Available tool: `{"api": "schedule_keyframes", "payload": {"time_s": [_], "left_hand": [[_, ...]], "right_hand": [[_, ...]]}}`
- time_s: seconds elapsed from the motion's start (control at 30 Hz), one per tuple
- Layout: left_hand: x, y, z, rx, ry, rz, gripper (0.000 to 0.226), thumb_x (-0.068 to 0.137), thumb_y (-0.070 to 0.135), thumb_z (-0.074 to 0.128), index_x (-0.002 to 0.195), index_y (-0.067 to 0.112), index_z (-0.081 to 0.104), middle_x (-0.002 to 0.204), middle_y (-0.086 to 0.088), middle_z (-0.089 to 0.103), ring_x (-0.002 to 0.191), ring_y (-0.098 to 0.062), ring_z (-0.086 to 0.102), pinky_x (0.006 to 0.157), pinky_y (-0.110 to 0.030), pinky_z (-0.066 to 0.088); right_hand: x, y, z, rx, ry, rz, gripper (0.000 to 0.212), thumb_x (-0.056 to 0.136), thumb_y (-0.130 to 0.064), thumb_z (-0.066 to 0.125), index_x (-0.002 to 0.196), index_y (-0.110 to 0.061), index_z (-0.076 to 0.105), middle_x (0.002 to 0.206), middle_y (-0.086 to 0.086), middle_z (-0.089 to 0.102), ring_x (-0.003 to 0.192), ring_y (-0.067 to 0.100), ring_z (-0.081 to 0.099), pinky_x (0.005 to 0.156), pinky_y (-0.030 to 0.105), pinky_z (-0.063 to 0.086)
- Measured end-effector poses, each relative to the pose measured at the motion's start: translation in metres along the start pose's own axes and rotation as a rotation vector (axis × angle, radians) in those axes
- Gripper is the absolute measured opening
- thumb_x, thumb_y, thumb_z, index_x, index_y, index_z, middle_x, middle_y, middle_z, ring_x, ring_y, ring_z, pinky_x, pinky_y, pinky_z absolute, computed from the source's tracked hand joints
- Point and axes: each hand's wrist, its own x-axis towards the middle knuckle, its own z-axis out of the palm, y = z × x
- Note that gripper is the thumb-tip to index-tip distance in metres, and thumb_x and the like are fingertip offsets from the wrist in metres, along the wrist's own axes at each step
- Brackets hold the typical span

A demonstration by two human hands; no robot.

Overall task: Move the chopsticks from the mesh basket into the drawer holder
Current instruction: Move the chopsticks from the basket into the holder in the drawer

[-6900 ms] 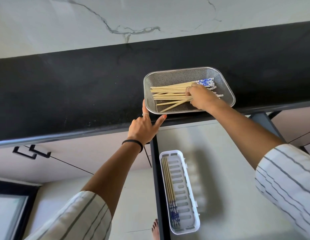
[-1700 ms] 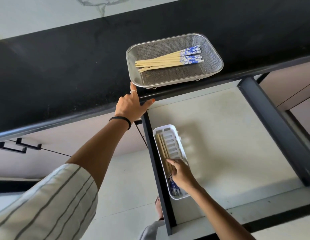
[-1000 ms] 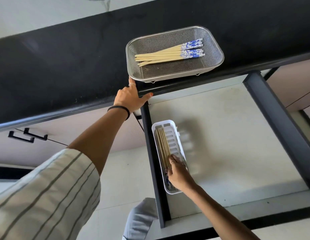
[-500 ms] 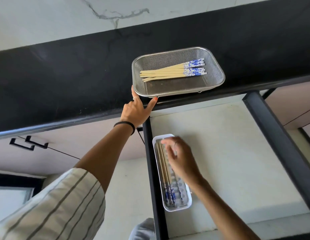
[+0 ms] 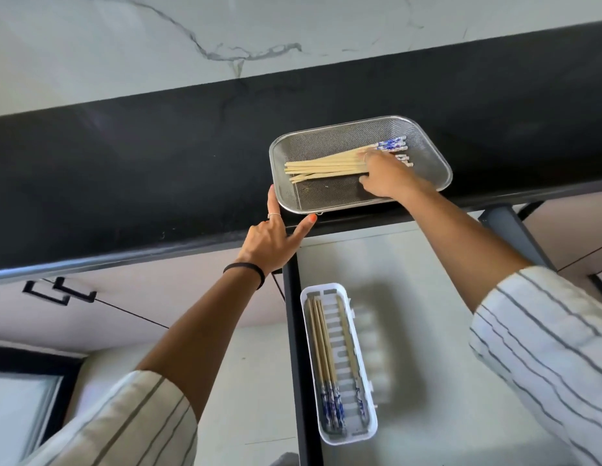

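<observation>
Black counter (image 5: 124,169) under marble wall (image 5: 124,45), left hand (image 5: 271,240) fingers spread bracing mesh basket (image 5: 434,163), right hand (image 5: 385,176) fingers loose on chopsticks (image 5: 326,164)

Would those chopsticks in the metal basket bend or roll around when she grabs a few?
The chopsticks look straight and rigid, so they probably will not bend. They are thin and lie loosely fanned in the mesh basket, so some may slide or roll as the right hand gathers them. They are likely light.

left hand (image 5: 271,242) — thumb and forefinger spread | right hand (image 5: 385,174) — extended forward, palm down
</observation>
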Motion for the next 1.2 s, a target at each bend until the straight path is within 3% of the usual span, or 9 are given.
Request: {"api": "schedule_keyframes", "payload": {"time_s": [0.07, 0.2, 0.3, 0.47, 0.57, 0.67, 0.83, 1.03, 1.2], "left_hand": [[0.000, 0.001, -0.004, -0.012, 0.001, 0.006, 0.099, 0.087, 0.071, 0.027, 0.149, 0.006, -0.015, 0.056, 0.001, 0.055, 0.058, -0.022, 0.058, 0.067, -0.035, 0.046], [0.001, 0.002, -0.009, -0.019, -0.010, -0.004, 0.099, 0.087, 0.070, 0.030, 0.149, 0.008, -0.015, 0.067, -0.007, 0.065, 0.070, -0.028, 0.065, 0.075, -0.038, 0.049], [0.000, 0.003, -0.011, -0.018, -0.028, -0.012, 0.099, 0.086, 0.071, 0.031, 0.150, 0.009, -0.014, 0.073, -0.011, 0.068, 0.076, -0.030, 0.066, 0.078, -0.038, 0.048], [0.000, 0.002, -0.015, -0.025, -0.051, -0.003, 0.100, 0.086, 0.072, 0.030, 0.150, 0.010, -0.015, 0.067, -0.007, 0.064, 0.068, -0.026, 0.064, 0.072, -0.034, 0.046], [0.001, 0.001, -0.015, -0.017, -0.073, 0.006, 0.102, 0.084, 0.074, 0.028, 0.150, 0.010, -0.015, 0.068, -0.007, 0.065, 0.061, -0.020, 0.060, 0.070, -0.034, 0.049], [0.003, -0.001, -0.014, -0.008, -0.073, 0.000, 0.102, 0.083, 0.075, 0.027, 0.150, 0.010, -0.015, 0.066, -0.005, 0.063, 0.057, -0.017, 0.056, 0.066, -0.031, 0.045], [0.004, -0.003, -0.012, 0.025, -0.059, 0.000, 0.103, 0.084, 0.075, 0.027, 0.150, 0.008, -0.014, 0.053, 0.003, 0.050, 0.053, -0.016, 0.051, 0.063, -0.031, 0.042], [0.003, -0.004, -0.013, 0.004, -0.051, -0.010, 0.103, 0.084, 0.075, 0.027, 0.150, 0.008, -0.014, 0.058, 0.001, 0.053, 0.070, -0.027, 0.065, 0.068, -0.032, 0.040], [0.001, -0.001, -0.013, -0.030, -0.095, -0.031, 0.099, 0.086, 0.073, 0.025, 0.150, 0.006, -0.010, 0.057, -0.002, 0.053, 0.053, -0.018, 0.052, 0.065, -0.032, 0.040]], "right_hand": [[0.010, 0.004, 0.005, -0.079, -0.044, -0.019, 0.057, 0.086, -0.005, 0.056, 0.141, -0.010, 0.040, 0.150, 0.006, 0.036, 0.134, 0.028, 0.040, 0.112, 0.037, 0.033], [0.014, -0.001, 0.007, -0.110, 0.079, -0.095, 0.039, 0.083, 0.002, 0.058, 0.121, -0.008, 0.057, 0.119, 0.008, 0.050, 0.108, 0.030, 0.055, 0.093, 0.042, 0.048], [0.010, -0.006, 0.005, -0.199, 0.063, -0.136, 0.036, 0.083, 0.000, 0.060, 0.117, -0.015, 0.057, 0.118, 0.007, 0.051, 0.105, 0.030, 0.055, 0.086, 0.043, 0.047], [0.006, -0.012, 0.002, -0.289, 0.047, -0.155, 0.024, 0.085, 0.000, 0.059, 0.101, -0.017, 0.054, 0.113, 0.008, 0.050, 0.100, 0.030, 0.052, 0.093, 0.048, 0.039], [0.005, -0.013, -0.001, -0.346, 0.030, -0.232, 0.031, 0.084, -0.002, 0.062, 0.112, -0.011, 0.052, 0.115, 0.010, 0.054, 0.105, 0.031, 0.054, 0.093, 0.048, 0.044], [0.004, -0.014, -0.002, -0.347, -0.027, -0.264, 0.042, 0.085, 0.000, 0.057, 0.123, -0.009, 0.041, 0.106, 0.014, 0.060, 0.088, 0.030, 0.056, 0.074, 0.039, 0.047], [0.002, -0.016, 0.001, -0.378, -0.152, -0.247, 0.025, 0.085, 0.002, 0.045, 0.107, -0.007, 0.051, 0.103, 0.017, 0.059, 0.087, 0.033, 0.057, 0.070, 0.037, 0.045], [0.004, -0.022, -0.015, -0.375, -0.211, -0.217, 0.020, 0.088, -0.003, 0.042, 0.105, -0.008, 0.052, 0.084, 0.010, 0.053, 0.071, 0.026, 0.052, 0.065, 0.034, 0.043], [-0.018, -0.030, -0.037, -0.262, -0.109, -0.171, 0.019, 0.091, -0.009, 0.045, 0.109, -0.008, 0.052, 0.079, 0.006, 0.047, 0.065, 0.021, 0.050, 0.054, 0.032, 0.035]]}}
